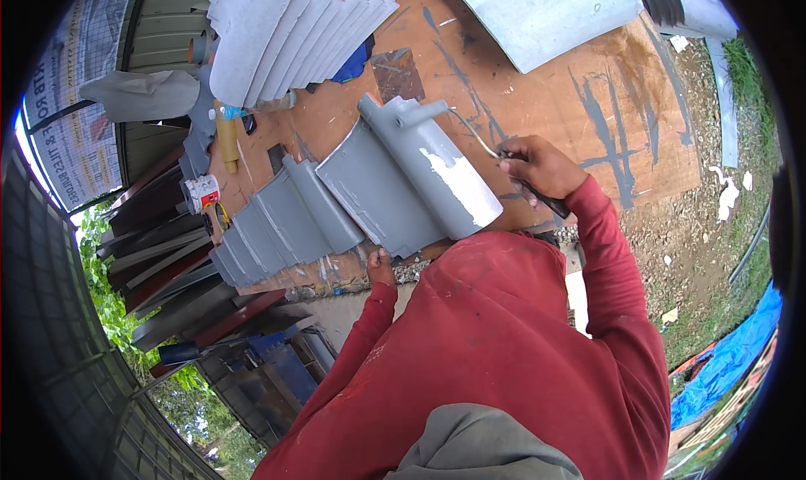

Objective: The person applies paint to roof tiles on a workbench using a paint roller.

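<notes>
In my right hand (544, 171) is the dark handle of a paint roller (422, 113). The roller's grey sleeve lies against the far end of a curved roof tile (382, 182), reached by a thin bent metal rod. Most of this tile is coated grey, with a bare white patch (462, 186) along its right-hand curve. My left hand (380, 267) is closed at the tile's near lower edge, its fingertips partly hidden. Left of this tile, several grey-coated tiles (273, 220) overlap in a row.
A stack of pale, uncoated tiles (277, 43) stands at the far left of the paint-streaked wooden table (537, 102). Another pale tile (554, 14) lies at the far right. A white paint bucket (201, 194) sits at the left edge. Gravel and grass border the table's right side.
</notes>
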The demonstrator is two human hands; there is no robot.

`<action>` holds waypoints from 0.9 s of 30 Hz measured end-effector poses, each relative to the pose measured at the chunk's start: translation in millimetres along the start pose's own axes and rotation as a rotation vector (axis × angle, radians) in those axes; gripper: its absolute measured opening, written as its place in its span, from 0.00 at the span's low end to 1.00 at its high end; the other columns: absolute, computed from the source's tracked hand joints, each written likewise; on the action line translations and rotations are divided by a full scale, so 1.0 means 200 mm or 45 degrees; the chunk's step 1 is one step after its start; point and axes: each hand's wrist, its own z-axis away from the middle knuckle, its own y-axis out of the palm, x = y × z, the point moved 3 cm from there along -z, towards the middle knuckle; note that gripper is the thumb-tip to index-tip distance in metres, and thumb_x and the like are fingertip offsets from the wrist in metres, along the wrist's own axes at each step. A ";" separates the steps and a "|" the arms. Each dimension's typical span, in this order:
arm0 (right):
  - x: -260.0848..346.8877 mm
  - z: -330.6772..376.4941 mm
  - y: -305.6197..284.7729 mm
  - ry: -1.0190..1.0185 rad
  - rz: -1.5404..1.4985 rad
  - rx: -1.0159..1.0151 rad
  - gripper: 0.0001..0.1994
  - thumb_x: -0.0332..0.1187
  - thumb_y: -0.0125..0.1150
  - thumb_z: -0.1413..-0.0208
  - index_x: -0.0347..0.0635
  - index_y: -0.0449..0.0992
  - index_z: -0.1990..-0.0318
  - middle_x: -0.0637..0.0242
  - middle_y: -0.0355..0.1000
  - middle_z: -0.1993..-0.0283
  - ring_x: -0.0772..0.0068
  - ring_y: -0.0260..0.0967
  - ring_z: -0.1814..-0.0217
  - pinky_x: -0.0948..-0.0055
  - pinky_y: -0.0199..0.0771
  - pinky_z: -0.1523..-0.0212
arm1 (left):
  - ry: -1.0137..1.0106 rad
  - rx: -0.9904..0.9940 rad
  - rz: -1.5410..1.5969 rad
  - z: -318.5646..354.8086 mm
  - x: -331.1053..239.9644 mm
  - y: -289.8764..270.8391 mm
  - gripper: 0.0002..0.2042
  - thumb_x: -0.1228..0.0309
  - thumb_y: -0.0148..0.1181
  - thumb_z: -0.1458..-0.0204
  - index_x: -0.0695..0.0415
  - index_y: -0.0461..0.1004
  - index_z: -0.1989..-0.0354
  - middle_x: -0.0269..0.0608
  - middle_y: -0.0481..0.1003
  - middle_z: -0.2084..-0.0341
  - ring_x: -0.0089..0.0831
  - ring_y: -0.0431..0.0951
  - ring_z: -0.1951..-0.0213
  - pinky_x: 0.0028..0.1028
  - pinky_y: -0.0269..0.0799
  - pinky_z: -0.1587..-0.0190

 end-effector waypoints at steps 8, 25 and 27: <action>-0.03 -0.05 -0.02 0.032 0.076 -0.020 0.10 0.30 0.51 0.35 0.32 0.74 0.53 0.70 0.64 0.80 0.79 0.65 0.86 0.75 0.69 0.86 | -0.012 -0.031 -0.090 0.01 0.01 -0.02 0.15 0.61 0.54 0.34 0.63 0.74 0.62 0.40 0.74 0.68 0.28 0.70 0.63 0.31 0.68 0.57; -0.28 0.16 0.03 0.065 -0.142 -0.072 0.12 0.33 0.53 0.33 0.33 0.72 0.49 0.71 0.65 0.79 0.79 0.65 0.86 0.77 0.68 0.86 | -0.046 0.023 0.118 -0.02 0.01 0.02 0.18 0.58 0.51 0.32 0.63 0.78 0.61 0.30 0.76 0.70 0.20 0.68 0.65 0.27 0.69 0.59; -0.30 0.22 0.04 0.016 -0.172 -0.010 0.14 0.32 0.52 0.33 0.33 0.72 0.46 0.70 0.66 0.79 0.80 0.65 0.86 0.78 0.68 0.86 | -0.006 0.044 0.092 -0.04 0.03 0.02 0.19 0.58 0.51 0.32 0.64 0.78 0.61 0.31 0.76 0.70 0.20 0.69 0.65 0.28 0.69 0.59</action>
